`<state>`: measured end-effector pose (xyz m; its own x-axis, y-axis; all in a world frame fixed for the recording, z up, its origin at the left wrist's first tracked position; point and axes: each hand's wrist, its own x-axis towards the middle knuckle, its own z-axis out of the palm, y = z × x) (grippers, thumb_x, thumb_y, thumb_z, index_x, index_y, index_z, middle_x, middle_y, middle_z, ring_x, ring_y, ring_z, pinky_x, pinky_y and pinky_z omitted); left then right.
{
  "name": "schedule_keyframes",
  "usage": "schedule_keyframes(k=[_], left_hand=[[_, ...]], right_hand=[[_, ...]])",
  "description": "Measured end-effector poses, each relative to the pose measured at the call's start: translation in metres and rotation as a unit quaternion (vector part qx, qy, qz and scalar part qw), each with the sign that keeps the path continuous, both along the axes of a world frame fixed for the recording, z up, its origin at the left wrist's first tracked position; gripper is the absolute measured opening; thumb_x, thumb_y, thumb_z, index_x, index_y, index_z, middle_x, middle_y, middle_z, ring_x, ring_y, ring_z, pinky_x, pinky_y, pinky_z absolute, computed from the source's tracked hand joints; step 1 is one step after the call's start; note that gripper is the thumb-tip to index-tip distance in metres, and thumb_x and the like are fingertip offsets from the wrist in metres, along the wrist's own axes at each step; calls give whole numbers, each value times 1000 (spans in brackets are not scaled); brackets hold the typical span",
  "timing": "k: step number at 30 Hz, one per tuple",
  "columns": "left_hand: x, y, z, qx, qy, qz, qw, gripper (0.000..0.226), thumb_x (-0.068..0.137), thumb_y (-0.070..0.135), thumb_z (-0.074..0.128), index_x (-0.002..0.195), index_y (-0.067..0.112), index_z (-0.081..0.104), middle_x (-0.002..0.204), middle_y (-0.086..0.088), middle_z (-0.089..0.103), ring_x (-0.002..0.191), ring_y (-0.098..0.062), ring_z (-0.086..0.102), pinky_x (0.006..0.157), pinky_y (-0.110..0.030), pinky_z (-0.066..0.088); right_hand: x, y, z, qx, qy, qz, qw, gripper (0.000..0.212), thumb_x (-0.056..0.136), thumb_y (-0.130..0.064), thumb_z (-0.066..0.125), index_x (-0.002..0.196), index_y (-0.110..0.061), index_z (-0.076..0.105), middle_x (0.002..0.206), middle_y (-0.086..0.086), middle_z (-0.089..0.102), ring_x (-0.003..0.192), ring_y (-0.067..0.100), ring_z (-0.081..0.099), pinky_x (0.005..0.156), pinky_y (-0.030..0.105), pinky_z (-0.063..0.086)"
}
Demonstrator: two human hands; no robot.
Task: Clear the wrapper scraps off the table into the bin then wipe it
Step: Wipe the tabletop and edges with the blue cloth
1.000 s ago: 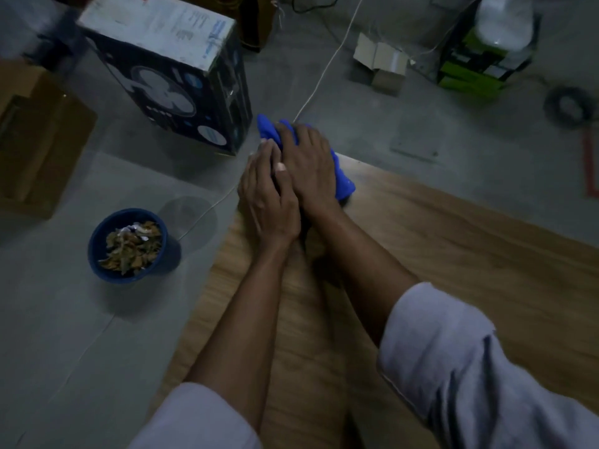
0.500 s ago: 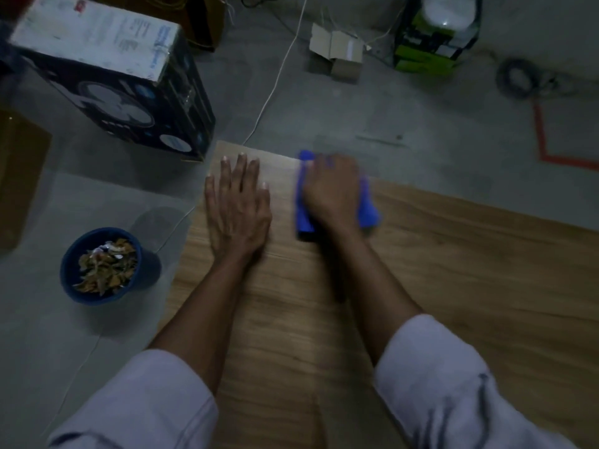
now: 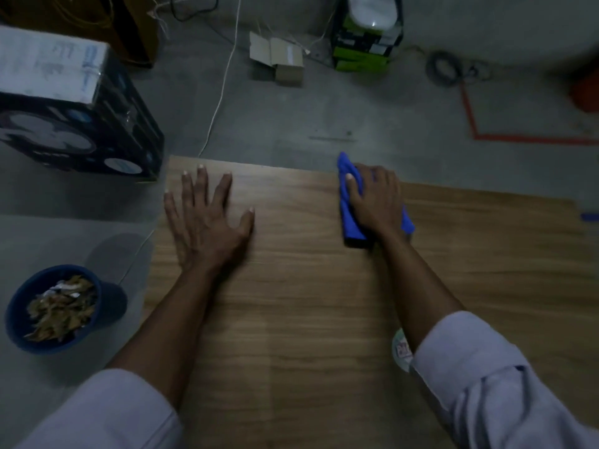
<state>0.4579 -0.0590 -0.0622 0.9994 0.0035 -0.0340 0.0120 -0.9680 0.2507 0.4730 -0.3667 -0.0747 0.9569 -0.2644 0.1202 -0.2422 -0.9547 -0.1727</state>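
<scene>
While the right hand (image 3: 372, 202) presses palm-down on the folded blue cloth (image 3: 348, 225) near the far edge of the desk (image 3: 324, 319), the cloth's long axis runs from that edge back toward the person, and the widest bare wood lies to its right and nearer the body. The left hand (image 3: 207, 222) rests flat, fingers spread, by the left corner, well apart from the cloth. A round label (image 3: 400, 348) beside the right forearm looks the only obstacle; the wrapper scraps (image 3: 61, 309) sit in the blue bin (image 3: 17, 306) on the floor, left.
</scene>
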Motion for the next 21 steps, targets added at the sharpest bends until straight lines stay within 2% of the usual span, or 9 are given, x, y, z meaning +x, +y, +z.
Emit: schedule_keyframes(k=[2, 4, 7, 10, 12, 15, 17, 19, 21], left_hand=[[1, -1, 0, 6, -4, -4, 1000, 80, 88, 69, 38, 159, 35, 26, 172, 0, 3, 158, -23, -4, 125, -60, 1], [3, -1, -2, 14, -8, -7, 1000, 79, 89, 67, 39, 159, 32, 27, 172, 0, 4, 158, -23, -4, 124, -61, -1], [6, 1, -6, -34, -41, -52, 997, 70, 97, 59, 35, 158, 26, 32, 170, 0, 19, 158, -21, 9, 125, -59, 2], [4, 6, -11, -125, -104, -142, 976, 60, 104, 41, 29, 157, 17, 37, 166, -3, 31, 154, -19, 25, 123, -50, 21], [3, 7, -13, -169, -113, -117, 972, 60, 104, 38, 27, 157, 13, 36, 167, -5, 29, 154, -20, 26, 122, -45, 24], [2, -27, -14, -177, -114, -66, 975, 61, 105, 38, 23, 159, 13, 34, 168, -5, 25, 156, -21, 21, 125, -49, 18], [-2, -69, -13, -188, -108, -58, 974, 62, 104, 37, 22, 158, 11, 34, 168, -7, 26, 156, -23, 21, 125, -53, 16], [-6, -119, -12, -199, -100, -98, 970, 61, 103, 36, 25, 156, 9, 39, 165, -10, 31, 154, -26, 25, 124, -53, 18], [-11, -168, -9, -205, -80, -147, 964, 62, 102, 41, 27, 155, 12, 41, 165, -8, 32, 154, -24, 26, 125, -50, 17]], right_hand=[[0, 0, 1, -2, 6, -69, 998, 56, 99, -51, 28, 126, -17, 63, 121, 14, 62, 117, 35, 51, 107, 44, 36], [5, 36, 3, -8, 10, -94, 995, 57, 99, -50, 28, 121, -13, 65, 123, 18, 63, 119, 37, 51, 111, 46, 34], [18, 119, 3, 14, 13, 13, 1000, 50, 101, -48, 36, 136, -21, 59, 132, 15, 59, 127, 35, 48, 117, 47, 28], [27, 191, -2, -4, 27, 150, 988, 53, 105, -43, 34, 157, -31, 34, 153, 5, 44, 144, 27, 35, 125, 44, 12], [36, 209, -7, -45, 26, 182, 982, 55, 106, -40, 35, 160, -34, 24, 154, -2, 42, 144, 22, 34, 125, 41, 11], [42, 183, -11, -48, -25, 199, 978, 51, 105, -36, 38, 155, -29, 38, 145, -4, 51, 135, 20, 44, 119, 35, 21], [37, 146, -9, 37, -25, 192, 980, 44, 102, -27, 46, 144, -17, 53, 138, 6, 59, 127, 26, 52, 111, 35, 28], [25, 90, -9, 99, -51, 156, 981, 39, 99, -23, 47, 131, -9, 63, 126, 15, 64, 117, 34, 57, 105, 40, 33], [8, 29, -10, 76, -57, 122, 988, 39, 97, -28, 44, 126, -13, 65, 121, 14, 64, 114, 34, 58, 103, 38, 32]])
